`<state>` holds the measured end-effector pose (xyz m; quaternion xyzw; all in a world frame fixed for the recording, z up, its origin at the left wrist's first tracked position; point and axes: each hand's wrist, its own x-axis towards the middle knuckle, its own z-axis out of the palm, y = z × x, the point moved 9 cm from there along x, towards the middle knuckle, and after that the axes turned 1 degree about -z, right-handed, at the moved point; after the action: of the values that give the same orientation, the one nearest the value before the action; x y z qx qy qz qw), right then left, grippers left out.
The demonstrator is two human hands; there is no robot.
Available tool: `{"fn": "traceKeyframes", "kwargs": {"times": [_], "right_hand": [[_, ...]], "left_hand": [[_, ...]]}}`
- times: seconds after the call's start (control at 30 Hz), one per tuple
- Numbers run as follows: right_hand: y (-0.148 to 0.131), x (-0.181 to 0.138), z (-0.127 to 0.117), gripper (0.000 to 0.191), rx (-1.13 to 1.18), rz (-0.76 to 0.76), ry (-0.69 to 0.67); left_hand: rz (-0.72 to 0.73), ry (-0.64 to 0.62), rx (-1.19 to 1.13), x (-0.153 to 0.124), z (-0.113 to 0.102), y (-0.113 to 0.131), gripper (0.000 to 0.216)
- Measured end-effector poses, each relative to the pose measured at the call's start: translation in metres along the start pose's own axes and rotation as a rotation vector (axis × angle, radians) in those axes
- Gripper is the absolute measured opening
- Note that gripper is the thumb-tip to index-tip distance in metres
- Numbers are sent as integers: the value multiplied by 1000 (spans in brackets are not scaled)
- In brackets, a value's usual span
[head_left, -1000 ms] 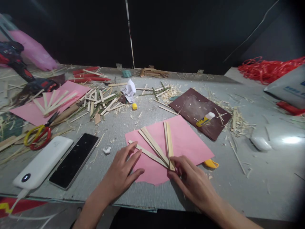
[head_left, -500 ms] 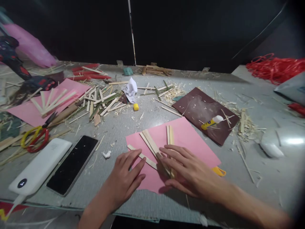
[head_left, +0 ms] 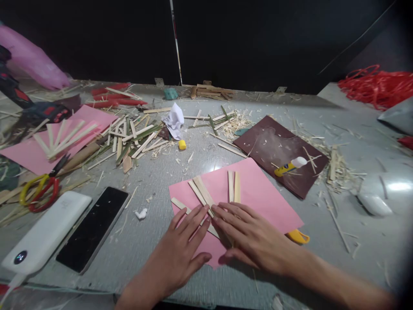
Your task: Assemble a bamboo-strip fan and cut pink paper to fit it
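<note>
A pink sheet of paper [head_left: 267, 198] lies on the grey table, with several thin bamboo strips [head_left: 203, 189] fanned out across it. My left hand [head_left: 183, 241] rests flat on the lower-left strip [head_left: 178, 204], fingers stretched out. Beside it, my right hand [head_left: 248, 232] lies flat over the lower ends of the upright strips [head_left: 237, 185], its fingers extended. The fingertips of both hands come close together at the middle of the fan. Where the strips meet is hidden under my hands. A yellow-orange handle [head_left: 298, 236] pokes out from beneath the paper's right edge.
A glue stick [head_left: 288, 166] lies on a brown sheet [head_left: 258, 137]; its yellow cap [head_left: 182, 144] is apart. Scissors [head_left: 41, 185], a power bank [head_left: 48, 232] and a phone [head_left: 93, 228] sit left. Another pink sheet [head_left: 19, 155] bears fanned strips. Bamboo scraps [head_left: 142, 137] litter the back.
My left hand has moved right and flattened onto the strips, now close to my right hand. My right hand has shifted slightly down. The view has turned slightly to the right.
</note>
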<state>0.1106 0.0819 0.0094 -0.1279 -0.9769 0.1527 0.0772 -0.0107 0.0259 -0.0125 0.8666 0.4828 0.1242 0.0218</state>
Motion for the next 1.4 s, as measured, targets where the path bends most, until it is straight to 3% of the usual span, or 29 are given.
{"fn": "traceKeyframes", "kwargs": {"times": [0.3,0.5,0.6,0.73,0.8,1.03,1.4], "right_hand": [[0,-12,4,68,-148,76,28],[4,-10,-7,50,-105,181,98],[20,1,-18,34,7,306,121],[65,22,-26,21,176,588,116],[78,35,-23,20,222,617,75],[85,53,-10,30,370,653,44],[92,39,-3,54,479,700,53]], "left_hand": [[-8,13,-41,-1,-2,-1,53],[-13,31,-75,-1,-2,-1,53],[-9,40,-81,-1,-3,-1,51],[0,47,-77,-1,-4,-1,49],[3,46,-68,-1,-4,-1,49],[-10,37,-80,-1,-2,-2,51],[6,33,-17,0,-2,-1,49]]}}
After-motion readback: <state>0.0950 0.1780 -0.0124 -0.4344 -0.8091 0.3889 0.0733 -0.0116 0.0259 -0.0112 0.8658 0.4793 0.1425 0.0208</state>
